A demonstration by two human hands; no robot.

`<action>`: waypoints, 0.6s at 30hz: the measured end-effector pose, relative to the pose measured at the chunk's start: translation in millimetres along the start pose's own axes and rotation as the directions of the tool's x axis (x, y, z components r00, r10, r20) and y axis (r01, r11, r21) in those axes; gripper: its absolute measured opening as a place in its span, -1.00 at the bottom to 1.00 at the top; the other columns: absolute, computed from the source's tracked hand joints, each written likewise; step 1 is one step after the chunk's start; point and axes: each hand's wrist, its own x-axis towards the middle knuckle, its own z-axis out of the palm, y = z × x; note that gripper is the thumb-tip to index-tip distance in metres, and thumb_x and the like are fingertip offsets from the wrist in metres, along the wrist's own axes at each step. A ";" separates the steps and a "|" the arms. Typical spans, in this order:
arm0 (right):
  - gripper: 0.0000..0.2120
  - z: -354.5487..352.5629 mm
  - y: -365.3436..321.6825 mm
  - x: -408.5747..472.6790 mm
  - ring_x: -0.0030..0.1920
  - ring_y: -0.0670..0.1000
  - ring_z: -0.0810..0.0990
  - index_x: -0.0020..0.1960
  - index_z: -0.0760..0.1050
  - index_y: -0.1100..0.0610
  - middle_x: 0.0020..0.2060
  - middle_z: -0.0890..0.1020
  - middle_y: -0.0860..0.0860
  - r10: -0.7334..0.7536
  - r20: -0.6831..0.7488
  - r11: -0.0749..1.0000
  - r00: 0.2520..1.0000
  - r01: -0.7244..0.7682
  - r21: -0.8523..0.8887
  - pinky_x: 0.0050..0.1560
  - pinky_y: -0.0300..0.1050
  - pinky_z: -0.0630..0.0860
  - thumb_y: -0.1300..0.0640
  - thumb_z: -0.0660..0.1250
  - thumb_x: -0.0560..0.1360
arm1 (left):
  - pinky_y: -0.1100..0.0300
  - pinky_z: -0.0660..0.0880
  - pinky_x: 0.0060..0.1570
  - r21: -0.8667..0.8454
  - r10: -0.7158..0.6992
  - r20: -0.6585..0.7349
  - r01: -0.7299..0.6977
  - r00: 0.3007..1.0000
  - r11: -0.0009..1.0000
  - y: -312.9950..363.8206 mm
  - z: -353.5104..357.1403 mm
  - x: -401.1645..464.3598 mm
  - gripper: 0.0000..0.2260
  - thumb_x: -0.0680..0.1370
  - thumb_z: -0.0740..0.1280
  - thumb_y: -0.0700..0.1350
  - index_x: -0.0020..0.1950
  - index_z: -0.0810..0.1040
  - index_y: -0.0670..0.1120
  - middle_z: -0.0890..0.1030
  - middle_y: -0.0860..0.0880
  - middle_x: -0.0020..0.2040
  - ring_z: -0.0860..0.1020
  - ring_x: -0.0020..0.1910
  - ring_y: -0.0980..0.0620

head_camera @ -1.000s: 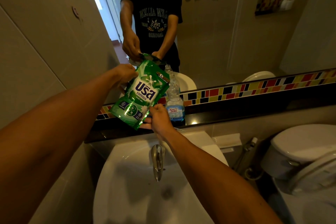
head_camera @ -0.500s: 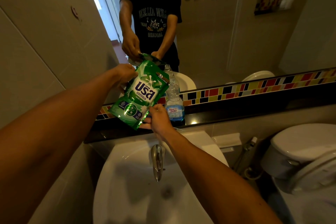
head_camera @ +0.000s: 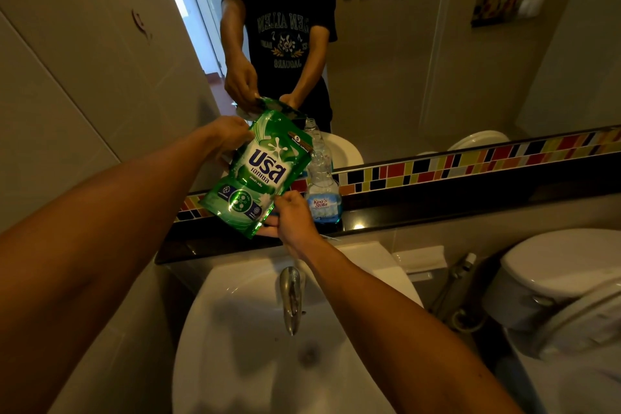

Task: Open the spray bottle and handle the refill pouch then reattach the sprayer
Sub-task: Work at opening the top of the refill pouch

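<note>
A green refill pouch with white lettering is tilted in the air above the dark ledge, its upper right corner touching the neck of a clear spray bottle. My left hand grips the pouch's top left edge. My right hand pinches its bottom right corner. The bottle stands upright on the ledge, has no sprayer on it, and holds blue liquid in its lower part. I cannot see the sprayer head.
A white sink with a chrome tap lies below my arms. A black ledge runs under the mirror and a coloured tile strip. A white toilet stands at the right.
</note>
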 end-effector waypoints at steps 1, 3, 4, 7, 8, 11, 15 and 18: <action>-0.96 -0.1 -0.1 -0.3 -0.03 0.20 0.74 0.14 0.33 0.15 0.23 0.62 0.33 0.000 0.001 1.000 1.000 0.000 0.004 -0.25 0.09 0.72 0.19 0.13 0.71 | -0.03 0.52 -0.26 0.000 -0.002 0.002 0.002 1.000 1.000 0.3 0.1 -0.1 -0.83 0.65 0.20 -0.12 0.16 0.49 -0.16 0.59 -0.23 0.04 0.59 -0.04 -0.21; -0.96 0.0 -0.5 -0.6 -0.05 0.19 0.74 0.14 0.33 0.15 0.24 0.61 0.33 0.002 0.000 1.000 1.000 -0.002 0.008 -0.27 0.08 0.72 0.19 0.13 0.72 | -0.03 0.53 -0.26 0.003 -0.004 0.000 0.004 1.000 1.000 0.8 0.1 -0.8 -0.81 0.65 0.20 -0.12 0.19 0.49 -0.17 0.59 -0.23 0.05 0.59 -0.03 -0.22; -0.96 -0.1 -0.8 -0.9 -0.06 0.19 0.74 0.14 0.33 0.16 0.24 0.61 0.34 0.001 -0.001 1.000 1.000 -0.001 0.009 -0.28 0.08 0.71 0.19 0.13 0.72 | -0.03 0.52 -0.26 0.002 -0.005 -0.001 0.005 1.000 1.000 1.2 0.3 -1.1 -0.82 0.65 0.20 -0.12 0.19 0.49 -0.17 0.59 -0.22 0.04 0.59 -0.04 -0.21; -0.96 -0.4 -1.6 -1.8 -0.06 0.19 0.74 0.13 0.33 0.15 0.24 0.61 0.34 -0.002 -0.004 1.000 1.000 0.002 0.006 -0.30 0.05 0.71 0.19 0.12 0.72 | -0.02 0.52 -0.27 -0.003 -0.007 0.003 0.007 1.000 1.000 1.7 0.7 -1.8 -0.84 0.65 0.20 -0.11 0.15 0.49 -0.15 0.59 -0.21 0.03 0.58 -0.06 -0.19; -0.96 -0.5 -1.8 -2.1 -0.06 0.19 0.74 0.13 0.34 0.15 0.25 0.61 0.34 -0.003 -0.002 1.000 1.000 0.003 0.006 -0.30 0.05 0.71 0.19 0.13 0.72 | -0.02 0.51 -0.27 -0.006 -0.007 0.002 0.007 1.000 1.000 1.8 0.6 -1.8 -0.85 0.65 0.20 -0.11 0.13 0.49 -0.14 0.59 -0.21 0.03 0.58 -0.06 -0.18; -0.94 -0.3 -1.8 -2.7 -0.07 0.18 0.74 0.10 0.35 0.14 0.25 0.61 0.33 -0.010 0.002 1.000 1.000 0.010 0.003 -0.31 0.04 0.70 0.20 0.12 0.72 | 0.00 0.50 -0.30 -0.010 -0.005 -0.001 0.005 1.000 1.000 1.3 0.2 -2.4 -0.90 0.64 0.21 -0.11 0.04 0.48 -0.10 0.59 -0.19 0.00 0.58 -0.09 -0.17; -0.92 -0.4 -0.9 -2.9 -0.08 0.16 0.74 0.08 0.36 0.12 0.23 0.62 0.34 -0.015 0.000 1.000 1.000 0.015 -0.004 -0.32 0.01 0.69 0.20 0.11 0.72 | -0.01 0.50 -0.31 -0.010 -0.004 -0.001 0.004 1.000 1.000 1.3 0.6 -3.2 -0.90 0.65 0.21 -0.12 0.00 0.48 -0.09 0.59 -0.20 -0.02 0.59 -0.11 -0.17; -0.93 -0.2 -0.3 -2.8 -0.08 0.16 0.74 0.09 0.36 0.12 0.22 0.63 0.33 -0.016 0.004 1.000 1.000 0.016 -0.011 -0.29 0.03 0.70 0.19 0.12 0.72 | -0.01 0.50 -0.32 -0.013 -0.005 -0.004 0.005 1.000 1.000 1.5 0.9 -3.5 -0.90 0.65 0.21 -0.12 0.03 0.48 -0.11 0.59 -0.20 -0.01 0.58 -0.10 -0.18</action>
